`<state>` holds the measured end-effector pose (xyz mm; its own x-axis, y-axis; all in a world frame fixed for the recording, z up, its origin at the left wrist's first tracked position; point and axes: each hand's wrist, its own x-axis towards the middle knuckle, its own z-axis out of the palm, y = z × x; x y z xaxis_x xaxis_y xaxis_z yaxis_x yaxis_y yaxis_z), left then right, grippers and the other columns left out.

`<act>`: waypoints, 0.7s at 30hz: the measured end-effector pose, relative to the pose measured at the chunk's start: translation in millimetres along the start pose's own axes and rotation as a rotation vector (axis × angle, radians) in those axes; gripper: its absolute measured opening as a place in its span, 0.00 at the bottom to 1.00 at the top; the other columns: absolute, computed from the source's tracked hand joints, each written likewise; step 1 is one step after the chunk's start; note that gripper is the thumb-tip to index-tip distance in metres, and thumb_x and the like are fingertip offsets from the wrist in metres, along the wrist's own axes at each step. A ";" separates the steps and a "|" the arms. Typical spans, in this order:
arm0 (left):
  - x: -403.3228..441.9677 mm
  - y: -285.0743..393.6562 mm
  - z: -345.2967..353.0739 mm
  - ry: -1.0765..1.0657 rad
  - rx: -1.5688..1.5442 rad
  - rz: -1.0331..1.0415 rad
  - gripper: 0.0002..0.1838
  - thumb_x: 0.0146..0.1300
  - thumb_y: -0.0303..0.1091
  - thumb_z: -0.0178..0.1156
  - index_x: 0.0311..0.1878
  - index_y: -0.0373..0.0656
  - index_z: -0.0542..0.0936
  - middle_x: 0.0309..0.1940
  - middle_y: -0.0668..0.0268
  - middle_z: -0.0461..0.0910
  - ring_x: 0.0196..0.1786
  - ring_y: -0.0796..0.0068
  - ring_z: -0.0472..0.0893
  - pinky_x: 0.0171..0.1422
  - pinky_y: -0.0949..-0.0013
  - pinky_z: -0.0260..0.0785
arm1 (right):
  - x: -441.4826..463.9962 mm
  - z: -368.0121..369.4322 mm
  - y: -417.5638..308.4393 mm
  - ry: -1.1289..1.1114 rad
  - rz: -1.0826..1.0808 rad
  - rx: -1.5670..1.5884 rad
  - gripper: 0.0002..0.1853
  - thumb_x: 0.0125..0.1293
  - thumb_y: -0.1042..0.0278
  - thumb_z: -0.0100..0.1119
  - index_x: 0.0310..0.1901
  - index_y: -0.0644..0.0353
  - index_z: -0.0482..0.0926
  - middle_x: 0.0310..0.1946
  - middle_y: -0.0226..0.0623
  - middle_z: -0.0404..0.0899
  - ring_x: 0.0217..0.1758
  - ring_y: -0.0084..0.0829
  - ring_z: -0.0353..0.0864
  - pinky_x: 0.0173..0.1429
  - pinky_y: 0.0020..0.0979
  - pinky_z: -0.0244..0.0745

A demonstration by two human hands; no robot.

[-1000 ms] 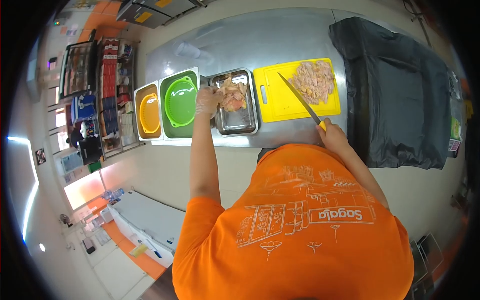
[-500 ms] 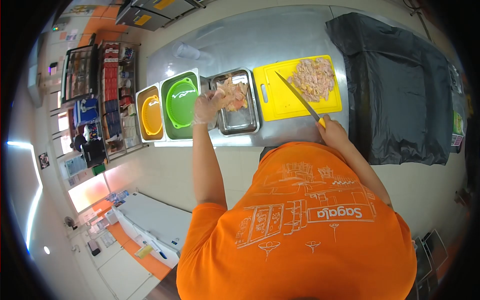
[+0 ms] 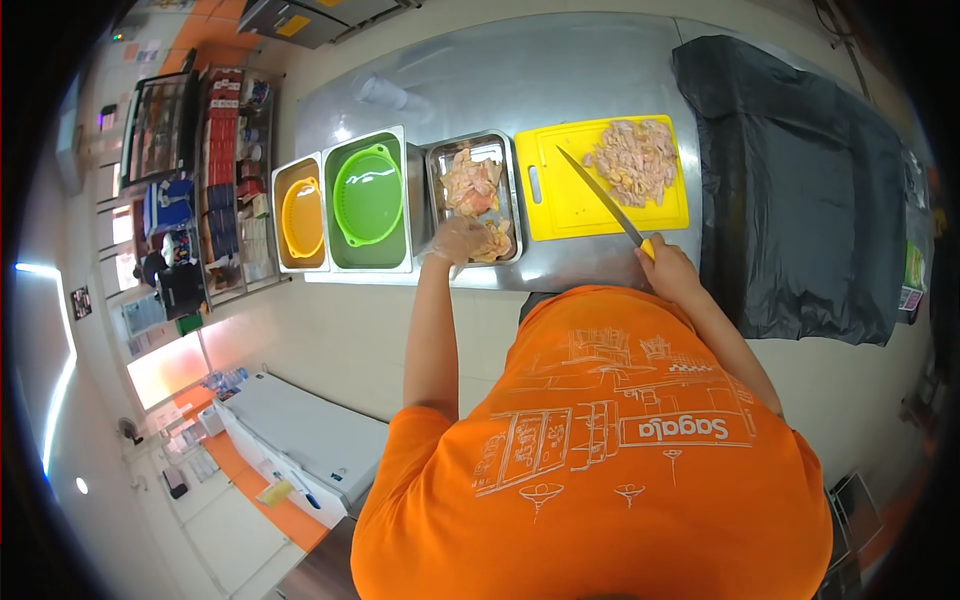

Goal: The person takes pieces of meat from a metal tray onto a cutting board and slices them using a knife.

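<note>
My left hand, in a clear plastic glove, is closed on a piece of raw meat at the near end of the metal tray. A separate pile of raw meat lies farther up in that tray. My right hand grips the yellow handle of a knife. Its blade slants up and left over the yellow cutting board. Cut meat pieces are heaped on the board's right part.
Left of the tray stand a metal pan with a green basket and one with an orange basket. A clear cup lies behind them on the steel table. Black plastic covers something at the right.
My left hand has moved from the tray's left side to its near end, with a piece of meat now apart from the pile. My right hand and the knife have hardly moved.
</note>
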<state>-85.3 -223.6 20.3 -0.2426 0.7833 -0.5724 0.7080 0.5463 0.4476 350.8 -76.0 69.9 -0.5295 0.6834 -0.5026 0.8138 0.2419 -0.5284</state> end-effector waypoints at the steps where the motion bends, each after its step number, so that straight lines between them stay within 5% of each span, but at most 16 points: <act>1: 5.3 6.1 -5.8 0.128 0.044 -0.032 0.22 0.63 0.53 0.66 0.42 0.41 0.90 0.38 0.51 0.89 0.44 0.53 0.89 0.53 0.58 0.79 | 0.5 0.0 -0.3 -0.003 0.000 -0.003 0.21 0.77 0.51 0.53 0.54 0.65 0.73 0.40 0.63 0.84 0.45 0.63 0.84 0.52 0.58 0.78; 3: 14.8 23.2 -20.3 0.383 0.136 -0.098 0.21 0.63 0.52 0.65 0.40 0.42 0.90 0.36 0.52 0.89 0.43 0.52 0.89 0.52 0.57 0.80 | 0.9 0.6 -1.3 -0.007 0.001 -0.006 0.21 0.77 0.51 0.53 0.54 0.65 0.73 0.40 0.63 0.84 0.45 0.63 0.84 0.52 0.58 0.78; 6: 20.8 80.8 -41.0 0.444 -0.053 -0.265 0.22 0.63 0.54 0.64 0.38 0.41 0.90 0.31 0.50 0.88 0.40 0.51 0.89 0.49 0.56 0.80 | 2.0 2.6 -2.0 -0.021 -0.006 -0.025 0.22 0.77 0.50 0.53 0.54 0.65 0.73 0.40 0.63 0.84 0.45 0.63 0.84 0.52 0.58 0.78; 12: 101.2 13.9 10.5 0.381 -0.043 -0.414 0.25 0.65 0.55 0.64 0.30 0.38 0.87 0.28 0.56 0.89 0.36 0.54 0.90 0.42 0.56 0.80 | -1.6 4.6 -4.2 -0.008 0.007 0.010 0.21 0.77 0.51 0.54 0.53 0.64 0.73 0.39 0.63 0.83 0.45 0.63 0.84 0.51 0.58 0.78; 14: 82.5 23.3 -0.9 0.366 0.011 -0.230 0.20 0.64 0.51 0.66 0.31 0.41 0.87 0.30 0.58 0.89 0.38 0.56 0.90 0.43 0.56 0.80 | -3.0 8.7 3.9 0.019 0.016 0.022 0.20 0.77 0.51 0.55 0.53 0.64 0.73 0.39 0.62 0.83 0.45 0.63 0.85 0.51 0.58 0.78; 18: 54.3 18.7 -33.5 0.264 0.705 0.090 0.09 0.61 0.41 0.66 0.37 0.47 0.88 0.35 0.60 0.89 0.42 0.57 0.89 0.48 0.55 0.80 | -7.0 10.1 12.3 0.032 0.051 0.065 0.19 0.76 0.52 0.55 0.52 0.63 0.73 0.38 0.61 0.84 0.44 0.63 0.85 0.50 0.58 0.78; 19: 48.4 11.8 -39.3 0.282 0.692 0.079 0.13 0.62 0.47 0.67 0.42 0.50 0.88 0.41 0.57 0.88 0.48 0.54 0.86 0.53 0.59 0.78 | -7.2 8.9 12.4 0.036 0.054 0.072 0.19 0.76 0.52 0.55 0.52 0.63 0.73 0.38 0.61 0.84 0.44 0.63 0.85 0.50 0.58 0.78; 21: 33.6 3.2 -46.5 0.387 0.601 0.143 0.11 0.64 0.43 0.67 0.42 0.48 0.88 0.41 0.56 0.88 0.47 0.56 0.86 0.51 0.59 0.78 | -7.5 7.0 11.5 0.043 0.056 0.082 0.19 0.76 0.53 0.55 0.52 0.63 0.73 0.38 0.61 0.84 0.43 0.63 0.85 0.50 0.58 0.78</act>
<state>-122.1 -181.8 34.4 -0.2592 0.9443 -0.2028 0.9652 0.2608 -0.0191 362.5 -83.2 62.8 -0.4710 0.7239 -0.5041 0.8187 0.1460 -0.5553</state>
